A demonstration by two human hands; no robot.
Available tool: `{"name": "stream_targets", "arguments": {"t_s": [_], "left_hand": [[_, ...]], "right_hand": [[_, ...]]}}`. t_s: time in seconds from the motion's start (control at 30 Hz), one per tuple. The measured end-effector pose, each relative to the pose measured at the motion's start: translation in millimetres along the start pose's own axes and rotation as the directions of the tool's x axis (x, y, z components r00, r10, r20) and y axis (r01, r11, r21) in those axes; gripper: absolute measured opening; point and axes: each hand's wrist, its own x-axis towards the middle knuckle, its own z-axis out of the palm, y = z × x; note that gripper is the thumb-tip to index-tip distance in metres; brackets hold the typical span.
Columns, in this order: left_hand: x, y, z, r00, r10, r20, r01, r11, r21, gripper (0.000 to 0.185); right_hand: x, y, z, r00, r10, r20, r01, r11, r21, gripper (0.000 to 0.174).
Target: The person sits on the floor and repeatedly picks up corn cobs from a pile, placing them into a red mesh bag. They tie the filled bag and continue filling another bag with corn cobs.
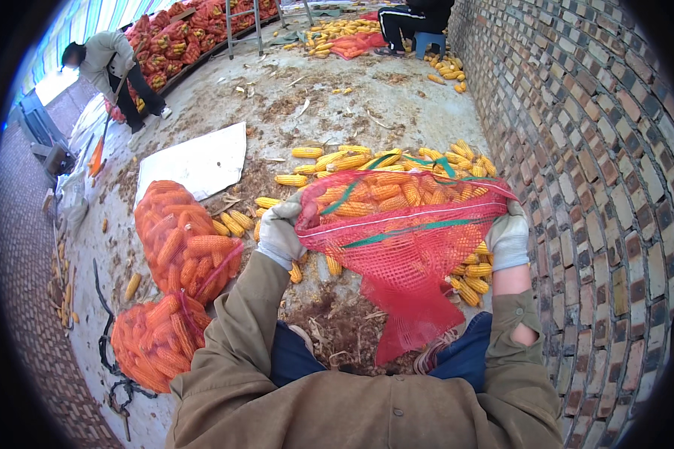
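Observation:
Both of my hands wear pale work gloves. My left hand (281, 231) grips the left end of the rim of a red mesh bag (407, 269), and my right hand (508, 234) grips the right end. The rim is stretched wide between them, with green ties along it. The bag's lower part hangs limp towards my shoes and looks empty. Behind and beneath the mesh lies a pile of yellow corn cobs (348, 161) on the concrete floor. Some cobs show through the net. Two filled mesh bags of corn (171, 241) (151, 342) lie at my left.
A brick wall (584, 168) runs along the right. A white sheet (196, 160) lies ahead on the left. One person (104, 62) bends over a long-handled orange tool; another (410, 25) sits on a blue stool. Stacked corn bags (174, 47) and a metal ladder (244, 28) stand farther back. Black rope (105, 314) lies left.

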Motion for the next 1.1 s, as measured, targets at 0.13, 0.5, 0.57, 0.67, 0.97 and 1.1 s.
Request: {"name": "stream_targets", "arguments": {"t_s": [0.13, 0.5, 0.57, 0.67, 0.97, 1.1], "left_hand": [[14.6, -15.8, -11.1, 0.778, 0.353, -0.519, 0.025, 0.809, 0.588, 0.049], [-15.6, -44.9, 88.8, 0.525, 0.664, 0.532, -0.532, -0.231, 0.814, 0.044], [-11.5, -34.0, 92.9, 0.428, 0.753, 0.500, -0.291, -0.409, 0.865, 0.063], [1.8, 11.4, 61.0, 0.329, 0.935, -0.129, -0.551, 0.302, 0.778, 0.051], [-56.2, -51.8, 148.0, 0.745, 0.051, 0.665, -0.652, 0.264, 0.710, 0.035], [-30.6, -56.5, 89.2, 0.979, -0.204, -0.020, -0.137, -0.727, 0.673, 0.053]], "right_hand": [[2.8, 3.9, -0.8, 0.989, -0.129, 0.068, 0.135, 0.987, -0.082, 0.034], [-78.4, 108.8, 44.3, 0.897, 0.040, 0.439, 0.085, 0.962, -0.260, 0.050], [-75.5, 103.8, 45.6, 0.934, 0.049, 0.354, 0.038, 0.971, -0.236, 0.053], [-54.5, 98.5, 35.2, 0.947, -0.060, 0.316, 0.182, 0.910, -0.373, 0.055], [-36.7, 133.5, 27.0, 0.959, -0.099, 0.265, 0.283, 0.358, -0.890, 0.034], [-13.6, 112.2, 28.7, 0.948, -0.163, 0.275, 0.249, 0.915, -0.316, 0.046]]}}
